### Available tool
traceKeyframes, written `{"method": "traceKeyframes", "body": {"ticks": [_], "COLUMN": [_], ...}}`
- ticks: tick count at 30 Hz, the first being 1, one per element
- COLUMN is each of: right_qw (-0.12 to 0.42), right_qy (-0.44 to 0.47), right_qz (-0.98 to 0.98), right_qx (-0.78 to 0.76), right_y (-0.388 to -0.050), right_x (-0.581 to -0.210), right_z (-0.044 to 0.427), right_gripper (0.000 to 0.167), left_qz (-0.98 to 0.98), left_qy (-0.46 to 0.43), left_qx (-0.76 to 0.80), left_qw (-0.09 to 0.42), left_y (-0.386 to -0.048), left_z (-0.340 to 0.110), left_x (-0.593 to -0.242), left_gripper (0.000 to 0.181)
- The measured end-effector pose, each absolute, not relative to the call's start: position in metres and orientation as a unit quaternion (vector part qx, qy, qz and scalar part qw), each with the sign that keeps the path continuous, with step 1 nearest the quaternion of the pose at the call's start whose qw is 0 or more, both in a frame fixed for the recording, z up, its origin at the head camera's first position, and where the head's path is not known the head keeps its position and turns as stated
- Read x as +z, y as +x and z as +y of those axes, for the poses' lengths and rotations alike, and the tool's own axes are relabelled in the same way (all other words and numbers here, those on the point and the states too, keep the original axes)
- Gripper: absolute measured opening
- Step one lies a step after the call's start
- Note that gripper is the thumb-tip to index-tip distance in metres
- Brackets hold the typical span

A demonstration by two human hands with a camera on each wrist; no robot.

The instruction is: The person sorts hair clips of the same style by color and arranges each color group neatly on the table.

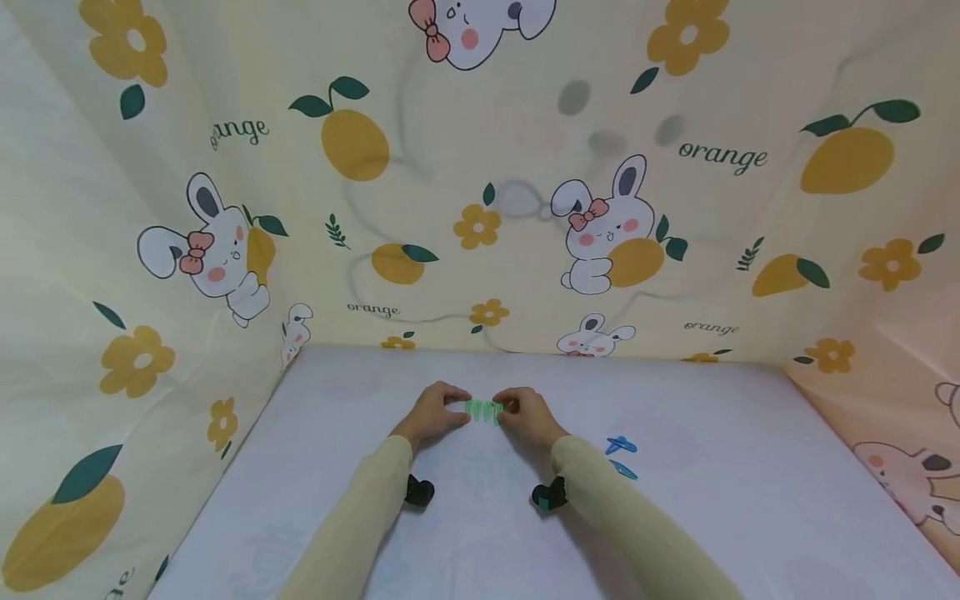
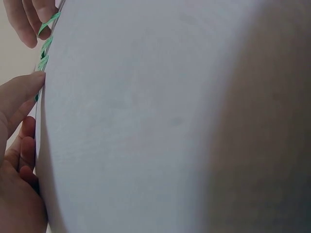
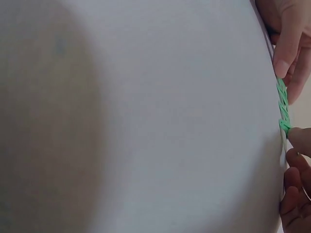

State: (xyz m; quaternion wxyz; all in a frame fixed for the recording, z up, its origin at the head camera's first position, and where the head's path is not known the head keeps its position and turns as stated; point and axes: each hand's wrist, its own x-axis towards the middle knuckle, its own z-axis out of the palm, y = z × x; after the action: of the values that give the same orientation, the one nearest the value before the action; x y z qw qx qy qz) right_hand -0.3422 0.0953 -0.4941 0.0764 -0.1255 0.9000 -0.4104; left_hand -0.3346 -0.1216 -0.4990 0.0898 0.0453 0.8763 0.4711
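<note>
Several slim green hair clips [image 1: 477, 410] stand side by side in a short row on the white table. At the row's left end, my left hand [image 1: 435, 412] pinches the outermost clip between thumb and fingers. My right hand [image 1: 529, 418] holds the clip at the right end, its thumb on the near side. The right wrist view shows the green clips [image 3: 283, 104] between both hands, close to the tabletop. In the left wrist view part of the row is hidden behind the left thumb [image 2: 29, 85].
Blue hair clips [image 1: 621, 445] lie to the right of my right forearm, two of them crossed and another blue clip [image 1: 623, 470] nearer to me. A patterned cloth [image 1: 435, 167] walls the table [image 1: 480, 533] at the back and sides.
</note>
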Motion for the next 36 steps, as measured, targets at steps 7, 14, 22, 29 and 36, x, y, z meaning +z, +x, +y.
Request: {"method": "traceKeyframes", "body": {"ticks": [7,14,22,29,36], "right_qw": [0.068,0.067,0.060,0.063,0.053], "right_qy": [-0.130,-0.130,-0.134,-0.129,-0.140], "right_qz": [0.904,0.906,0.906,0.903,0.897], "right_qx": [-0.401,-0.398,-0.397,-0.404,-0.415], "right_y": [-0.3426,-0.3423,-0.3416,-0.3415,-0.3419], "right_x": [-0.4939,-0.4921,-0.4964,-0.4962,-0.4963], "right_z": [0.0910,0.0893,0.0925,0.0946,0.0948], "right_gripper": [0.029,0.030,0.027,0.027,0.023], "left_qz": [0.875,0.875,0.872,0.872,0.875], "left_qy": [0.045,0.052,0.053,0.049,0.053], "left_qx": [0.474,0.474,0.479,0.480,0.474], "left_qw": [0.091,0.083,0.083,0.086,0.086], "left_y": [-0.3360,-0.3368,-0.3337,-0.3322,-0.3328], "left_z": [-0.1239,-0.1249,-0.1230,-0.1204,-0.1218], "left_x": [-0.4988,-0.4983,-0.4981,-0.4965,-0.4976], "left_gripper": [0.034,0.033,0.034,0.034,0.035]}}
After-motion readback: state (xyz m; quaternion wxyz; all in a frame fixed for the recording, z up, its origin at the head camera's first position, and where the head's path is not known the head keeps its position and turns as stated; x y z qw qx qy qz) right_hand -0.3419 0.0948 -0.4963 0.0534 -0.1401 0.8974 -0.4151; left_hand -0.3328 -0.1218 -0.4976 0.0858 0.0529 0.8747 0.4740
